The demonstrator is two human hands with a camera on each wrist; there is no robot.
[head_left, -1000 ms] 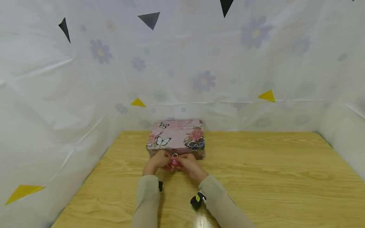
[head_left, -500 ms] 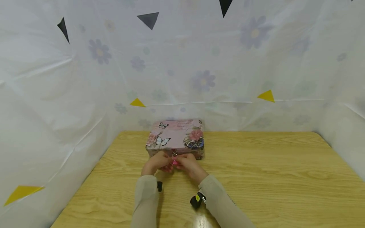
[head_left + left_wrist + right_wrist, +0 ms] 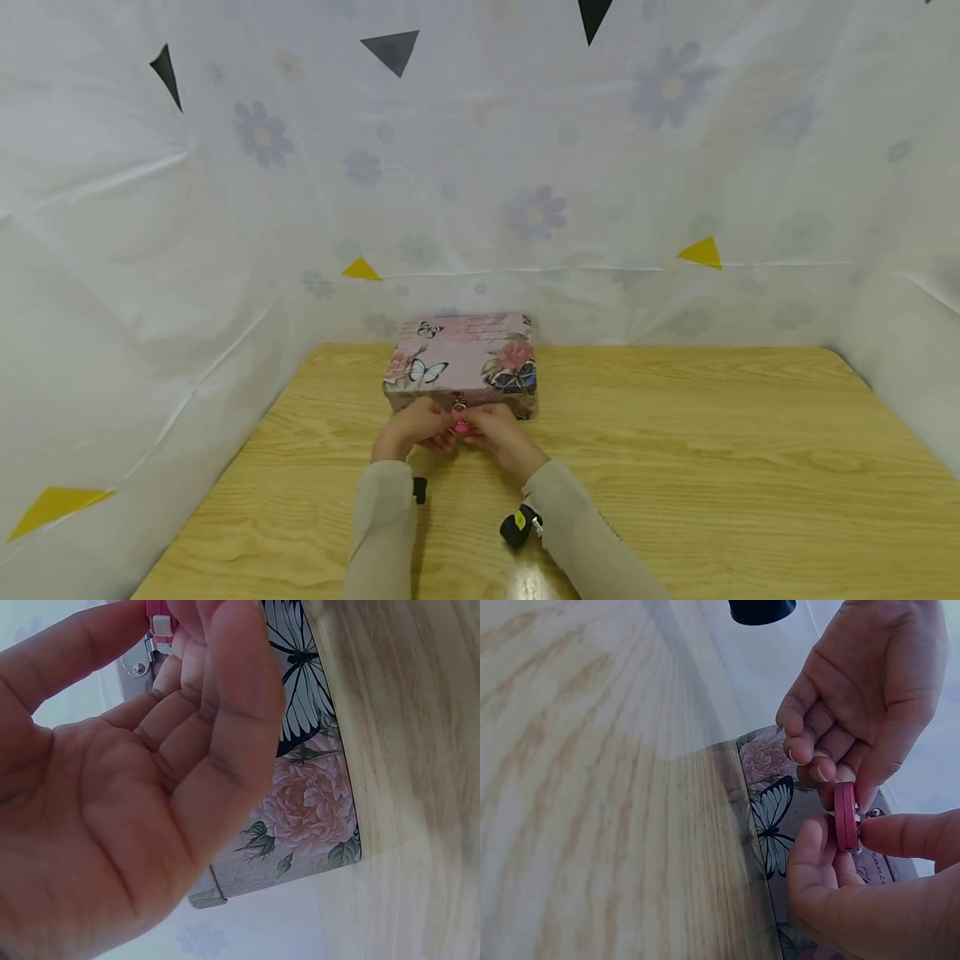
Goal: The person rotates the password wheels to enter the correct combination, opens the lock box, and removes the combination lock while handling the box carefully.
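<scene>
"What does each grip have?"

"The left-hand grip [image 3: 412, 427] and the right-hand grip [image 3: 506, 437] both pinch one small pink padlock [image 3: 845, 817] between thumb and fingers."

"Where is it?"

"At the front of the pink box [image 3: 468, 346], just by its metal clasp [image 3: 458, 399]. Butterflies and roses are printed on the box."

"And around that?"

"A wood-grain worktop [image 3: 712, 433] underneath, and a white flower-printed sheet [image 3: 480, 150] behind."

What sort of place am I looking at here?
Probably a small screened-off work area, though the room beyond can't be seen. Pale flowered sheeting hangs behind and on both sides of a wood-grain table, where a butterfly-patterned box sits.
</scene>
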